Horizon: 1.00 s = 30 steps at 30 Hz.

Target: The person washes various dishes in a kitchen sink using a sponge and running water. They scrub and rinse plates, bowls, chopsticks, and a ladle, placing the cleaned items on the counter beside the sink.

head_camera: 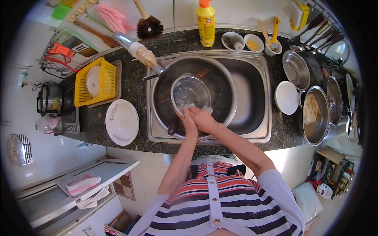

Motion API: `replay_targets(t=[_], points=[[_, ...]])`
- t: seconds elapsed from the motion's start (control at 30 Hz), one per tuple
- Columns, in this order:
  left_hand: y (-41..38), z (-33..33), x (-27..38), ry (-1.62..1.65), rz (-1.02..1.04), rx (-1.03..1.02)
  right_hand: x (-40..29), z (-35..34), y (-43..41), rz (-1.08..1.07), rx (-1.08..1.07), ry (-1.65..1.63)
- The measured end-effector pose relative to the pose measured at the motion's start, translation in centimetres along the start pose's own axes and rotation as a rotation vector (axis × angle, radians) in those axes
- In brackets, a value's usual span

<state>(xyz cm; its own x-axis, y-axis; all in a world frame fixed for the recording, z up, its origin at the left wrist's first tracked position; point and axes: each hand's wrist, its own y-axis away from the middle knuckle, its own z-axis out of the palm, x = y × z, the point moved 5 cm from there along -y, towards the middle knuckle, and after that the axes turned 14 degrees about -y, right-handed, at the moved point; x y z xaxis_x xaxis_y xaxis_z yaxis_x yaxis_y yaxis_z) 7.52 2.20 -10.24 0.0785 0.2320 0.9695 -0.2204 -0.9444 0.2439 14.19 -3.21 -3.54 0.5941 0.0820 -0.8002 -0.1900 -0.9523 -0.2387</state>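
Note:
Both hands meet at the near rim of a round, see-through or shiny bowl (193,88), held tilted over a large metal basin (231,118). My left hand (189,123) grips the bowl's near edge, with its thumb on top. Pressed against it, my right hand (204,120) closes on a whitish, crumpled, cloth-like piece (208,110) inside the rim. Its exact material is unclear. Below, the basin stands in the left bowl of a steel double sink (268,118). A dark handle (172,129) pokes over the basin's near-left rim; brown pieces (203,73) show inside.
A faucet (155,72) wrapped in cloth reaches over the basin's far-left rim. White plates (122,122) and a yellow basket (110,79) stand left. Right are a white bowl (286,98) and metal pots (316,129). A yellow bottle (205,29) stands behind the sink.

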Motion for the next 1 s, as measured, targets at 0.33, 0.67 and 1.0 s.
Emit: replay_targets(t=[0.33,0.67,1.0], points=[[-2.2,-0.7,-1.1,0.117,-0.167,-0.151,0.0,-1.3,0.4,-0.068,0.025,-0.128],[-2.2,-2.0,1.3,0.092,-0.181,-0.211,1.1,-2.4,1.6,-0.073,-0.114,-0.081],[-0.2,-1.0,4.8,-0.203,-0.417,-0.482,5.4,-1.1,-1.3,0.111,0.092,0.168]])
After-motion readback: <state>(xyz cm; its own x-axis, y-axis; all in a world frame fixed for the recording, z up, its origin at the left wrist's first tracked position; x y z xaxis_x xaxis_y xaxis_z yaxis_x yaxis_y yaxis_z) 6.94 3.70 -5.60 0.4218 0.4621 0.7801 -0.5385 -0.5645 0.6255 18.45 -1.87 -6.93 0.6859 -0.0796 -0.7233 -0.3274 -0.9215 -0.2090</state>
